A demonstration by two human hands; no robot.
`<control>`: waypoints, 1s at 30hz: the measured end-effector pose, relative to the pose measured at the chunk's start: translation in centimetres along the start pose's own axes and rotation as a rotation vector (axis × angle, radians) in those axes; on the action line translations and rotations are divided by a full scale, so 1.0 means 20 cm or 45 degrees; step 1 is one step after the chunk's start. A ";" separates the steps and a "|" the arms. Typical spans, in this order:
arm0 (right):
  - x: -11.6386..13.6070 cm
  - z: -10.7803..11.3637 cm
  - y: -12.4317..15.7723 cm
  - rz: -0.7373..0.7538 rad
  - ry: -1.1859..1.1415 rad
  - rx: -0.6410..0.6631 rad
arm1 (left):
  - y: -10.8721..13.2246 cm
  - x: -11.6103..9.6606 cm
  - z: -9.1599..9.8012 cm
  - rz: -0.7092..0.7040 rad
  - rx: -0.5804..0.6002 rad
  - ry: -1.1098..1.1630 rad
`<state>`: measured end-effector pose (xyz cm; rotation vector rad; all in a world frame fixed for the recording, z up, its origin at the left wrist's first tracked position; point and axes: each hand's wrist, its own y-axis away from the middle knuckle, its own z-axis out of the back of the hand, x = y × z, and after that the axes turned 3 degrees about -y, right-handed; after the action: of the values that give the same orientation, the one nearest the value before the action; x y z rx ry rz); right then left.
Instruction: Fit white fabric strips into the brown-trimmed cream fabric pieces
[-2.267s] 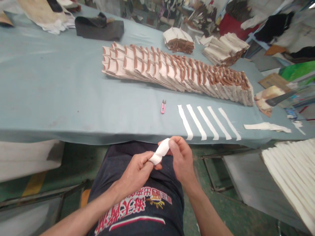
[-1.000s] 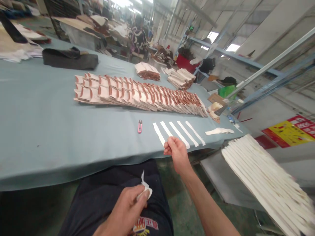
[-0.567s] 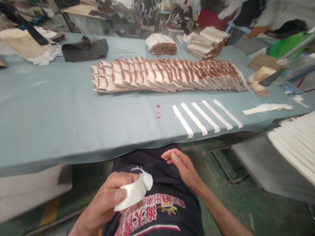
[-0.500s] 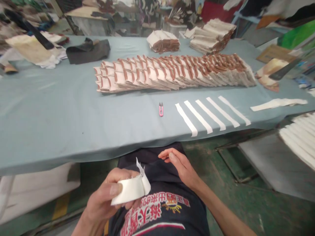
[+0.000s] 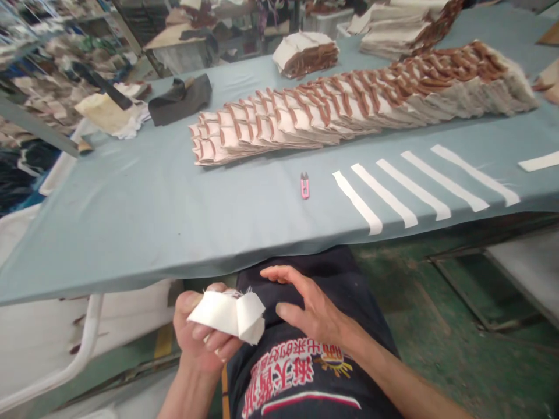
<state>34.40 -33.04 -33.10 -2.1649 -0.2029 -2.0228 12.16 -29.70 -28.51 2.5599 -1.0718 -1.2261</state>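
- Tape [image 5: 227, 314]: white cloth band, folded over on itself with frayed ends, was pinched in the left hand [image 5: 201, 337] between the thumb on top and the fingers curled beneath, above the lap.
- Right hand [image 5: 310, 308]: lay just beside the tape on its right, fingers spread and loose, holding nothing; the palm faced down over the dark shirt [image 5: 297, 372]. Whether a fingertip touched the tape could not be told.
- Table [image 5: 131, 203]: covered in grey-blue cloth, its near edge ran just ahead of both hands.
- Strips [image 5: 414, 183]: five white lengths lay side by side on the table, ahead of the right hand and further to its right, their near ends at the table edge.
- Snips [image 5: 304, 185]: small and pink, lay ahead of the right hand, just left of the strips.
- Cut pieces [image 5: 349, 105]: pale with brown bands, overlapped in a long row, well beyond the snips.
- Smaller pile [image 5: 305, 53]: the same kind of pieces, further still behind the row.
- Dark cloth [image 5: 181, 99]: crumpled, far ahead of the left hand.
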 end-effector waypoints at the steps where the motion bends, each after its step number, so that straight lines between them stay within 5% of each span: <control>1: 0.02 -0.02 0.00 0.079 0.094 -0.004 | 0.00 0.00 -0.02 -0.032 0.058 0.160; 9: 0.10 -0.09 -0.04 0.541 0.418 -0.109 | -0.03 0.04 -0.12 0.019 0.104 0.466; 16: 0.11 -0.02 -0.05 0.543 0.624 -0.295 | -0.03 0.09 -0.14 -0.037 0.058 0.355; 20: 0.17 0.07 -0.01 0.150 0.375 -0.280 | -0.04 0.08 -0.15 -0.132 0.092 0.186; 26: 0.32 0.16 0.06 -0.576 -0.026 0.131 | -0.11 0.05 -0.15 -0.109 0.220 -0.010; 30: 0.32 0.22 0.09 -0.741 -0.334 0.439 | -0.15 0.05 -0.15 -0.080 0.336 -0.132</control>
<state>39.46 -34.01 -26.98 -2.2993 -1.2429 -1.7402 16.39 -28.66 -28.17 2.7682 -1.2606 -1.3266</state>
